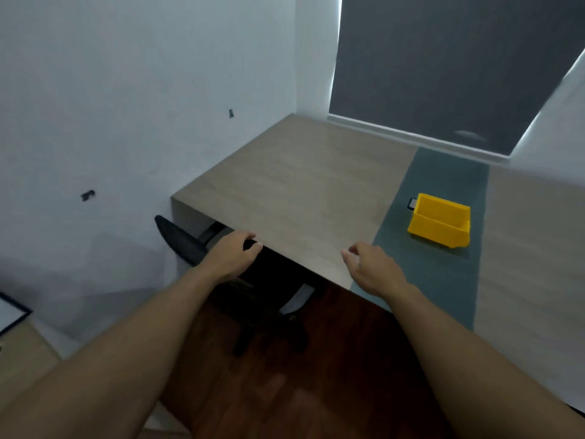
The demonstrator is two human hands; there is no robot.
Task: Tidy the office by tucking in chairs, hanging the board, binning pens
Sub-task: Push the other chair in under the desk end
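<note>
A black office chair stands pushed under the wooden desk, its seat mostly hidden beneath the top. My left hand curls over the top of the chair's backrest right at the desk's front edge. My right hand hovers just above that edge, fingers loosely bent and apart, holding nothing. A yellow open bin sits on the desk's grey-green strip, to the right of my right hand. A black-framed white board shows only a corner at the far left. No pens are in view.
The white wall on the left carries two small dark hooks. A dark roller blind covers the window behind the desk. Dark wooden floor lies below my arms, with the chair's base on it.
</note>
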